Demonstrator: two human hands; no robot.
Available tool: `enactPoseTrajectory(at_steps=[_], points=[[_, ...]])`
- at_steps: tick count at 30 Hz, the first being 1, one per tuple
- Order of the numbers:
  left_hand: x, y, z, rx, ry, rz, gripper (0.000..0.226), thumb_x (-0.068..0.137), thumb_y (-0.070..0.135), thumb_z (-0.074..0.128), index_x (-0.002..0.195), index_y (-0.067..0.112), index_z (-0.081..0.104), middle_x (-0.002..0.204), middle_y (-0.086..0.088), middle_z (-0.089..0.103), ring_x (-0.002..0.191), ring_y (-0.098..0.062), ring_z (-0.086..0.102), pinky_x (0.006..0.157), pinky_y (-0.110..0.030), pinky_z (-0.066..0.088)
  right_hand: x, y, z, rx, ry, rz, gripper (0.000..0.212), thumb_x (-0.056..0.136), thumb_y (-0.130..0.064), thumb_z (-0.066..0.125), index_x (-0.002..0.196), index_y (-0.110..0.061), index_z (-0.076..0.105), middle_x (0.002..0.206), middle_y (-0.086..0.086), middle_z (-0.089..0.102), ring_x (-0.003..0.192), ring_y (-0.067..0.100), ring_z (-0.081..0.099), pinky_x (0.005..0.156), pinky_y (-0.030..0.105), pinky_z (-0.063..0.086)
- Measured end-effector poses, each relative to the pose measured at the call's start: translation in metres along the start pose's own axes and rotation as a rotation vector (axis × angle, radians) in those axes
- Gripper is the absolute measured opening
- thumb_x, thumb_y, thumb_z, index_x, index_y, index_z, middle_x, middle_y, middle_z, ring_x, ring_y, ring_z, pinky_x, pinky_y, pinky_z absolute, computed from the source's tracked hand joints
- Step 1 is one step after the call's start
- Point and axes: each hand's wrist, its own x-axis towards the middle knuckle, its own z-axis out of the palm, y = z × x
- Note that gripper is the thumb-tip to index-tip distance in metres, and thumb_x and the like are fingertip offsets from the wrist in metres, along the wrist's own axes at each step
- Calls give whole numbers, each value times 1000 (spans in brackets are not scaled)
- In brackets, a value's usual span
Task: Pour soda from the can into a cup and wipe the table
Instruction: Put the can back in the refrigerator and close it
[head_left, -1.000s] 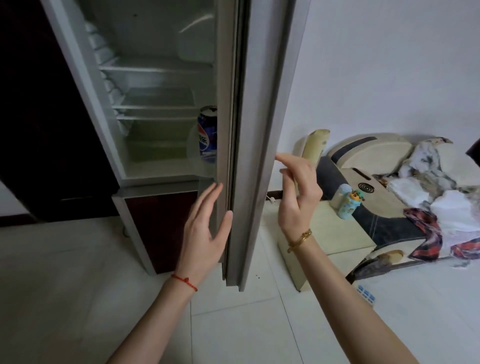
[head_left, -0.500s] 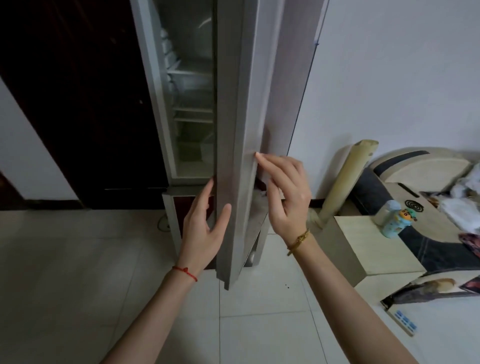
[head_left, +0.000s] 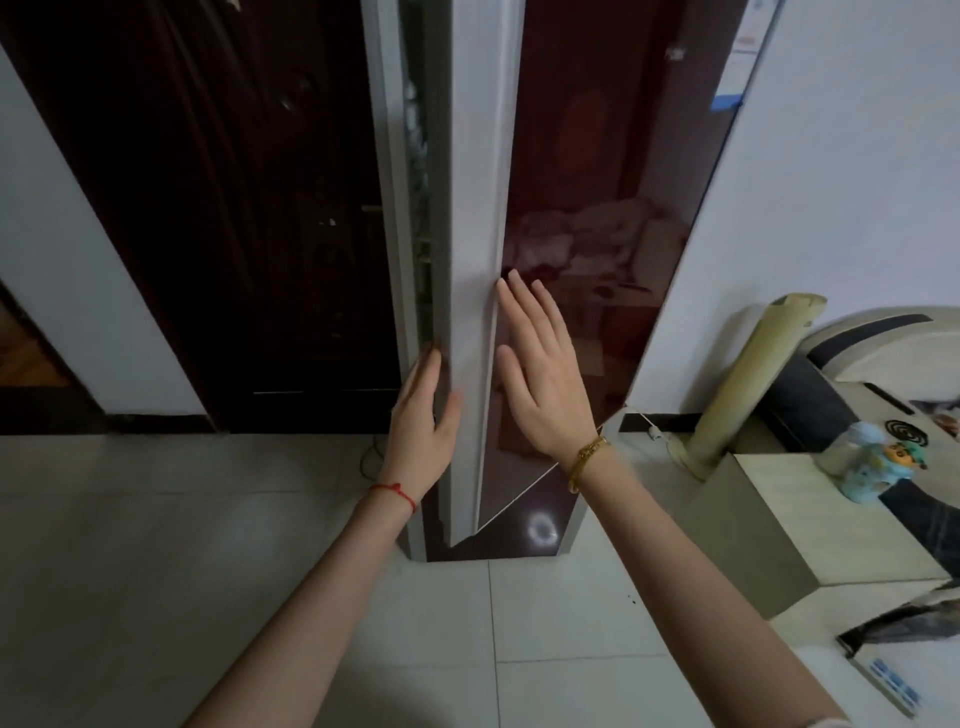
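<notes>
I stand in front of a tall fridge whose dark red glossy door (head_left: 597, 218) is almost closed, with only a narrow gap left along its white edge (head_left: 470, 260). My left hand (head_left: 423, 415) lies with straight fingers on that white edge, thumb on the near side. My right hand (head_left: 535, 374) rests flat with spread fingers on the red door front. The soda can is hidden behind the door. No cup or cloth is in view.
A dark wooden door (head_left: 234, 208) stands left of the fridge. To the right are a pale rolled mat (head_left: 748, 384), a low beige cabinet (head_left: 810, 530) with a small blue bottle (head_left: 867, 467), and a white tiled floor (head_left: 156, 571).
The fridge door has swung nearly closed, hiding the shelves and the blue can. My right hand went from curled fingers at the door edge to flat on the red front.
</notes>
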Motion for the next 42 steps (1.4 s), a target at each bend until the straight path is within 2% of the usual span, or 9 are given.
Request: enactPoseTrajectory(at_steps=[4, 7, 11, 19, 23, 28, 34, 42], points=[[35, -28, -16, 45, 20, -7, 53, 102, 25, 46, 152, 13, 32, 158, -3, 31, 146, -15, 28, 120, -39, 26, 24, 1, 33, -62, -78, 35, 58, 105, -21, 35, 156, -19, 10, 165, -4, 4, 151, 15, -7, 123, 48, 6], [59, -42, -26, 76, 29, -10, 52, 102, 26, 46, 151, 11, 34, 157, -7, 32, 145, -18, 30, 119, -41, 28, 42, 5, 52, -105, -96, 32, 59, 105, -24, 33, 157, -19, 6, 165, -5, 1, 151, 15, -10, 123, 49, 4], [88, -63, -34, 58, 20, -45, 53, 103, 30, 43, 153, 20, 30, 154, -6, 36, 140, -20, 37, 115, -45, 35, 65, 15, 75, -140, -118, 11, 58, 105, -25, 31, 157, -18, 5, 165, -6, 0, 151, 17, -12, 123, 49, 3], [146, -94, -45, 153, 97, -6, 61, 101, 21, 47, 155, 31, 20, 153, -2, 36, 140, -21, 35, 117, -43, 32, 112, 42, 124, -100, -125, -40, 56, 106, -22, 30, 156, -16, 6, 165, -3, -1, 151, 18, -12, 123, 47, 2], [175, -107, -49, 175, 98, -28, 61, 102, 23, 47, 155, 30, 18, 155, -1, 33, 141, -20, 33, 117, -36, 29, 134, 55, 146, -66, -116, -46, 56, 107, -21, 31, 156, -14, 6, 165, -1, -1, 151, 18, -12, 124, 46, 1], [205, -128, -50, 148, 110, -38, 57, 102, 19, 46, 154, 25, 25, 156, 3, 32, 143, -15, 30, 119, -40, 28, 160, 71, 170, -68, -107, -43, 56, 107, -22, 30, 156, -13, 6, 165, 0, -2, 151, 16, -11, 124, 43, -1], [234, -145, -44, 274, 172, 17, 55, 103, 21, 44, 155, 21, 25, 153, 1, 38, 142, -19, 26, 114, -24, 17, 186, 90, 195, -105, -101, -46, 56, 106, -22, 29, 156, -13, 4, 165, 1, -5, 151, 16, -12, 124, 42, -1], [260, -163, -41, 261, 146, 39, 59, 102, 23, 47, 155, 23, 22, 156, 3, 32, 143, -16, 24, 113, -24, 17, 209, 105, 214, -187, -110, -32, 58, 106, -25, 31, 156, -13, 3, 165, 2, -5, 151, 18, -12, 124, 44, 2]])
